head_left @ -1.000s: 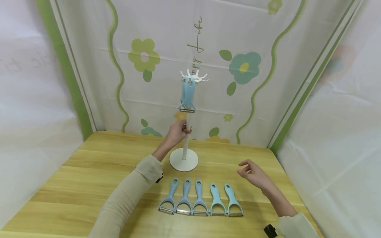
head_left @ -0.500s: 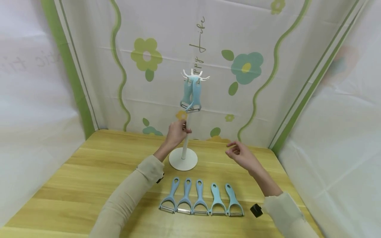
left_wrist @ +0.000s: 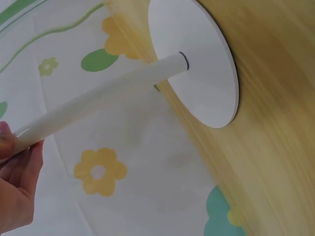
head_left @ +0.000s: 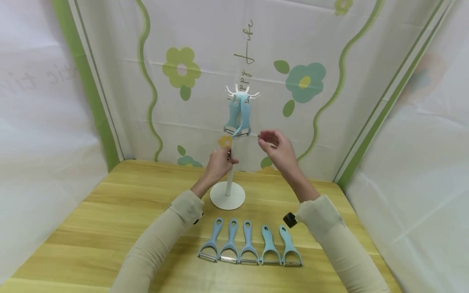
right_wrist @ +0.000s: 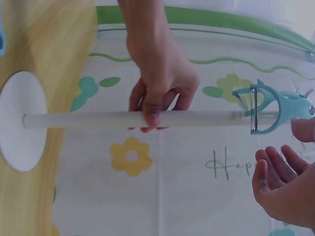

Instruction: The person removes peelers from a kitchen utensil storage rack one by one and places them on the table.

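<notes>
In the head view my left hand [head_left: 218,163] grips the pole [head_left: 229,179] of a white hook stand, thumb and fingers around it; the right wrist view shows the same grip. Light-blue Y-shaped peelers [head_left: 244,116] hang from the stand's curved hooks [head_left: 242,92], partly overlapping, so I cannot tell how many. My right hand [head_left: 280,150] is raised just right of and below them, fingers loosely bent, holding nothing. In the right wrist view that hand [right_wrist: 288,189] is close to a hanging peeler [right_wrist: 280,110]; contact is not clear.
A row of several peelers [head_left: 248,244], blue and light teal, lies on the wooden table [head_left: 110,228] in front of the stand's round base [head_left: 227,202], handles pointing away from me. A flower-printed cloth [head_left: 205,24] hangs behind the table, with white cloth at both sides.
My right hand has risen and moved left, from above the table to beside the hanging peelers. Those peelers have swung round to the right. My left hand keeps its grip on the pole.
</notes>
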Available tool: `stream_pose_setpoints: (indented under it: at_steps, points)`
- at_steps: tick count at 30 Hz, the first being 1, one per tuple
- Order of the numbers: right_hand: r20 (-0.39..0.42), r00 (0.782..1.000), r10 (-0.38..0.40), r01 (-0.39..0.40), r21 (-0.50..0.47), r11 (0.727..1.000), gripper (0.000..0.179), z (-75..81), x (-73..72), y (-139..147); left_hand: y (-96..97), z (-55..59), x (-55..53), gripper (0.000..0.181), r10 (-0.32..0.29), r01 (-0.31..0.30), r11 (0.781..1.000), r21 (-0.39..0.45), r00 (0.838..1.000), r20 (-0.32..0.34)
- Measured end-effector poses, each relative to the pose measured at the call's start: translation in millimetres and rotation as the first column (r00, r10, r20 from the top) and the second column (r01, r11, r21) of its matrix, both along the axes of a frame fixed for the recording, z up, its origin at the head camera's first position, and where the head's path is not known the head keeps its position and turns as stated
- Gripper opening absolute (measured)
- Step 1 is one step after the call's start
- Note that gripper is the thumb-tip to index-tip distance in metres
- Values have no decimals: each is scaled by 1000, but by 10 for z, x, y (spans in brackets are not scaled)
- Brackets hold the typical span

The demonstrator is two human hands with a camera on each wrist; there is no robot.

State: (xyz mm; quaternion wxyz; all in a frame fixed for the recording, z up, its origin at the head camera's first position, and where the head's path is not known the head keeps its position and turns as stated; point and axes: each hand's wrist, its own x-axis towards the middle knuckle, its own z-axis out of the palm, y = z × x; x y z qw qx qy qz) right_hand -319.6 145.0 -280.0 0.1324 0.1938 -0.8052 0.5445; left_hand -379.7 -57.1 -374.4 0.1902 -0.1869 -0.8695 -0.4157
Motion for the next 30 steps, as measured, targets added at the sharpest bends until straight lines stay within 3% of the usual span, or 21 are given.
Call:
stream_pose_setpoints:
  at_steps: [7, 13, 24, 30]
  points:
    - [-72, 997, -26, 20, -85, 996, 39, 239, -156, -337, -36, 74, -4, 5, 0, 2, 993, -115, 1000, 18]
    - [-61, 997, -37, 25, -195, 981, 36, 324, -262, -501, -37, 65, -22, 7, 2, -1, 990, -140, 1000, 8]
    - [-6, 999, -32, 31, -163, 986, 29, 375, -310, -552, -29, 58, -17, 6, -8, 10, 992, -123, 1000, 16]
    - [-15, 999, -34, 31, -176, 984, 27, 406, -287, -540, -28, 70, -8, 4, -22, 24, 993, -115, 1000, 16]
